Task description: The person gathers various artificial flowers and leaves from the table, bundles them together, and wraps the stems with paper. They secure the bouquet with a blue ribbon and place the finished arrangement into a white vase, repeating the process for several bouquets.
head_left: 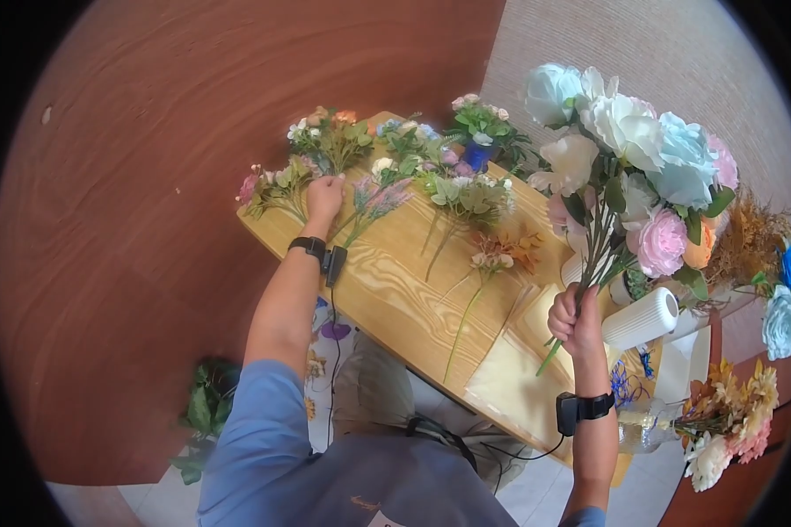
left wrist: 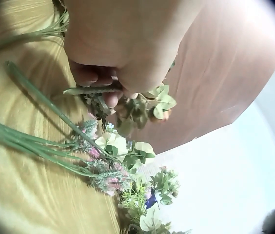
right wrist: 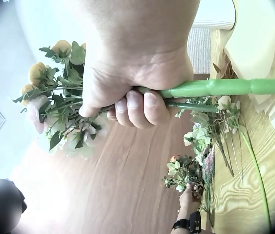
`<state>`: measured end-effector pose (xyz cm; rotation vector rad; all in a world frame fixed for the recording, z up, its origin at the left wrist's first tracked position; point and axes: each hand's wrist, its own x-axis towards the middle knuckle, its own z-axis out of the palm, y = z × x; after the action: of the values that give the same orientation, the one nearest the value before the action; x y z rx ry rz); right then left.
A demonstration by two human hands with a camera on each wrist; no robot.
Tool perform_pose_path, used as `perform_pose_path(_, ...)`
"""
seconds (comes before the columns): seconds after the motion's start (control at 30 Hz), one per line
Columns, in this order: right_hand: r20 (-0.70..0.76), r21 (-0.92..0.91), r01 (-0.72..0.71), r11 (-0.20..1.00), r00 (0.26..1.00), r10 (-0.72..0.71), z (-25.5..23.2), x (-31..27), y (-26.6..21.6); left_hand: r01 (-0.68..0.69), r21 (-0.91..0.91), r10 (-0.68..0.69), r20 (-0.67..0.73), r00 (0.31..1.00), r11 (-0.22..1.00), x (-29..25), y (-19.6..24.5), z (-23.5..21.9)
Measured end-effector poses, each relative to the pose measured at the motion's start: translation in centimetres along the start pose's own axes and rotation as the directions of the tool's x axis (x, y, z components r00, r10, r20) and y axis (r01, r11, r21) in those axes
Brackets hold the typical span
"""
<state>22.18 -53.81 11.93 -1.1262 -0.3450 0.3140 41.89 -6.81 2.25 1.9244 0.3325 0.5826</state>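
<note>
My right hand (head_left: 576, 321) grips the stems of a large bouquet of artificial flowers (head_left: 624, 132), with white, pale blue, pink and orange blooms spreading above the fist. In the right wrist view a thick green stem (right wrist: 225, 87) sticks out below the curled fingers. At the table's far left, my left hand (head_left: 325, 200) pinches a short flower stem (left wrist: 91, 90); its bloom is partly hidden behind the fingers. Beside that hand lie lavender-like pink sprigs (head_left: 380, 200) and a leafy bunch with pink flowers (head_left: 268, 186).
Several flower bunches lie along the back of the wooden table (head_left: 378, 281), near a blue pot (head_left: 477, 156). A brown-leaved stem (head_left: 505, 253) lies mid-table. On the right are a white ribbed vase (head_left: 642, 321), a glass vase (head_left: 650, 426) with flowers, and cream paper (head_left: 510, 373).
</note>
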Motion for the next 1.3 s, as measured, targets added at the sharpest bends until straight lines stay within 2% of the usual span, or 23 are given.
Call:
perform_pose_path(0.03, -0.001, -0.002, 0.005, 1.000, 1.000, -0.005, 0.0, 0.0, 0.0, 0.003, 0.003, -0.003, -0.002, 1.000, 1.000, 0.5, -1.0, 0.5)
perform_pose_path(0.1, -0.001, 0.000, 0.007, 1.000, 1.000, -0.007, 0.1, 0.0, 0.0, -0.168, 0.297, 0.242, -0.231, 0.942, 0.940, 1.3, -2.7, 1.3)
perform_pose_path(0.23, -0.029, 0.007, 0.015, 1.000, 0.999, -0.015, 0.1, -0.1, 0.0, -0.304, 0.312, 0.380, -0.218, 0.899, 0.900, -1.6, 3.7, -0.8)
perform_pose_path(0.27, -0.036, 0.004, 0.011, 1.000, 0.999, -0.011, 0.2, -0.1, 0.0, -0.206, 0.412, 0.159, 0.147, 0.976, 0.887, -2.0, 6.0, -1.6)
perform_pose_path(0.3, -0.037, 0.010, 0.007, 1.000, 0.999, -0.007, 0.2, 0.0, 0.2, -0.154, 0.528, -0.129, 0.459, 0.879, 0.835, -2.1, 6.9, -2.0)
perform_pose_path(0.33, -0.019, 0.014, 0.002, 1.000, 1.000, -0.002, 0.2, 0.1, 0.3, -0.307, 0.544, -0.043, 0.537, 0.842, 0.781, -2.8, 6.0, -2.0)
perform_pose_path(0.37, -0.009, 0.011, 0.003, 1.000, 1.000, -0.003, 0.1, 0.0, 0.1, -0.317, 0.536, -0.037, 0.548, 0.835, 0.782, -3.0, 5.7, -2.1)
perform_pose_path(0.43, 0.006, 0.006, -0.009, 1.000, 1.000, 0.009, 0.3, 0.0, 0.1, -0.581, 0.610, -0.132, 0.742, 0.657, 0.539, -3.3, 6.0, -1.4)
perform_pose_path(0.47, -0.005, 0.007, -0.012, 1.000, 1.000, 0.012, 0.3, -0.1, 0.0, -0.595, 0.597, -0.118, 0.753, 0.648, 0.539, -3.6, 6.3, -0.5)
perform_pose_path(0.53, 0.005, 0.013, -0.016, 1.000, 1.000, 0.016, 0.3, 0.1, 0.0, -0.183, 0.503, -0.340, 0.768, 0.543, 0.845, -3.9, 6.8, -0.9)
perform_pose_path(0.57, -0.004, 0.039, -0.009, 0.999, 1.000, 0.009, 0.3, 0.1, 0.1, -0.170, 0.512, -0.347, 0.756, 0.555, 0.842, -3.9, 7.0, -1.1)
perform_pose_path(0.63, 0.001, 0.072, -0.004, 0.997, 1.000, 0.004, 0.2, 0.3, 0.2, 0.075, 0.294, -0.291, 0.815, 0.502, 0.953, -4.2, 8.0, -1.2)
perform_pose_path(0.67, 0.009, 0.068, -0.007, 0.998, 1.000, 0.006, 0.2, 0.4, 0.3, 0.085, 0.296, -0.296, 0.804, 0.516, 0.951, -4.4, 8.2, -1.7)
perform_pose_path(0.73, 0.007, 0.061, -0.007, 0.998, 1.000, 0.006, 0.5, 0.4, 0.2, 0.427, -0.026, -0.191, 0.869, 0.457, 0.904, -4.6, 8.3, -1.5)
perform_pose_path(0.77, 0.001, 0.051, -0.010, 0.999, 1.000, 0.010, 0.7, 0.5, 0.1, 0.425, -0.027, -0.187, 0.872, 0.453, 0.905, -4.6, 8.0, -1.2)
perform_pose_path(0.83, -0.006, 0.044, -0.011, 0.999, 1.000, 0.011, 1.0, 0.5, 0.0, 0.676, -0.289, -0.027, 0.909, 0.415, 0.677, -4.4, 7.2, -1.3)
perform_pose_path(0.87, -0.003, 0.048, -0.017, 0.999, 1.000, 0.018, 1.1, 0.6, 0.1, 0.675, -0.288, -0.026, 0.910, 0.415, 0.680, -4.2, 6.8, -1.5)
perform_pose_path(0.93, 0.000, 0.053, -0.024, 0.998, 1.000, 0.024, 1.3, 0.7, 0.1, 0.807, -0.362, -0.057, 0.898, 0.436, 0.466, -4.7, 6.9, -2.1)
perform_pose_path(0.97, -0.001, 0.061, -0.031, 0.998, 1.000, 0.031, 1.3, 0.7, 0.2, 0.807, -0.362, -0.057, 0.899, 0.435, 0.466, -4.8, 6.9, -2.4)
perform_pose_path(1.17, 0.018, 0.053, -0.053, 0.997, 0.998, 0.052, 1.5, 0.9, 0.4, 0.808, -0.496, 0.323, 0.858, 0.399, 0.318, -5.1, 7.4, -3.4)
perform_pose_path(1.23, -0.019, 0.034, -0.078, 0.996, 0.997, 0.078, 1.6, 0.9, 0.2, 0.728, -0.617, 0.394, 0.775, 0.495, 0.298, -5.5, 8.2, -3.6)
perform_pose_path(1.27, -0.039, 0.027, -0.078, 0.997, 0.996, 0.079, 2.1, 1.0, 0.0, 0.738, -0.602, 0.416, 0.781, 0.466, 0.303, -5.8, 8.9, -3.4)
perform_pose_path(1.3, -0.055, 0.023, -0.080, 0.997, 0.995, 0.081, 2.5, 1.1, -0.2, 0.635, -0.704, 0.402, 0.707, 0.582, 0.318, -6.2, 9.7, -3.4)
